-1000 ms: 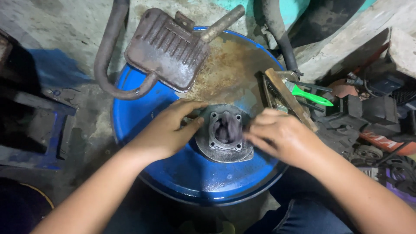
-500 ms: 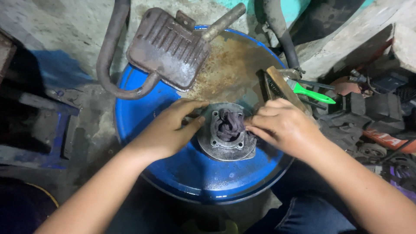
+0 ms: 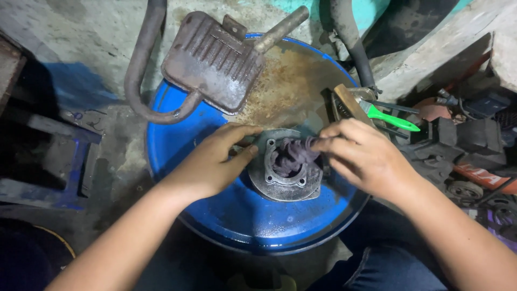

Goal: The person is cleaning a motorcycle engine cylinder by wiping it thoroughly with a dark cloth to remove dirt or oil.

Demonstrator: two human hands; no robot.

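A grey metal engine cylinder [image 3: 285, 183] stands bore-up on the lid of a blue drum [image 3: 237, 215]. A dark rag [image 3: 293, 153] is stuffed into its bore. My left hand [image 3: 212, 161] rests against the cylinder's left side, thumb by the flange. My right hand [image 3: 363, 156] pinches the rag's free end at the cylinder's upper right edge.
A rusty muffler with a bent pipe [image 3: 210, 59] lies across the drum's far side. A wooden-backed wire brush [image 3: 347, 102] and green-handled pliers [image 3: 390, 117] sit at the drum's right rim. Black parts and clutter [image 3: 463, 145] crowd the right; a blue metal frame [image 3: 54, 161] lies left.
My right hand has shifted from over the cylinder to its upper right edge, and the rag now shows in the bore. The left hand stays against the cylinder.
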